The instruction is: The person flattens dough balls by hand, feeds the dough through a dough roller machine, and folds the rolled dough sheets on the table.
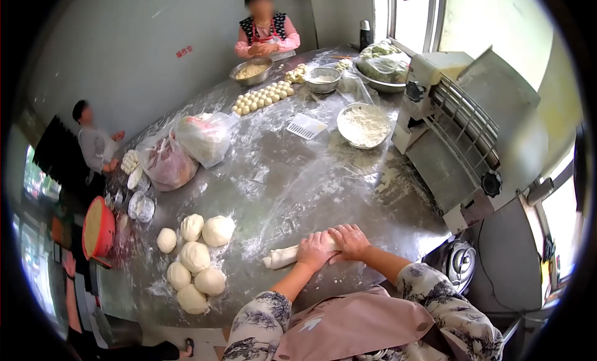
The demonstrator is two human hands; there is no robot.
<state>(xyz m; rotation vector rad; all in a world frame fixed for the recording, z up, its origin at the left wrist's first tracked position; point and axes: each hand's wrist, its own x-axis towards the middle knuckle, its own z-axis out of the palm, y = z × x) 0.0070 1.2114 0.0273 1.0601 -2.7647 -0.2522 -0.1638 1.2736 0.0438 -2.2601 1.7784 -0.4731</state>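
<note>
A pale dough roll (283, 256) lies on the floury metal table in front of me, its left end sticking out past my hands. My left hand (315, 250) rests over the middle of the roll, its fingers curved down the far side. Close against it, my right hand (349, 241) is closed over the roll's right end and hides most of that part. To the left, several round dough balls (194, 257) sit in a loose cluster, lightly dusted with flour.
A dough roller machine (460, 131) stands at the right. A flour bowl (364, 126), a white scraper (306, 126), plastic bags (204, 137) and small dough pieces (263, 98) are farther back. A red basin (98, 227) is at left. One person (266, 28) stands across the table, another (96, 140) at far left.
</note>
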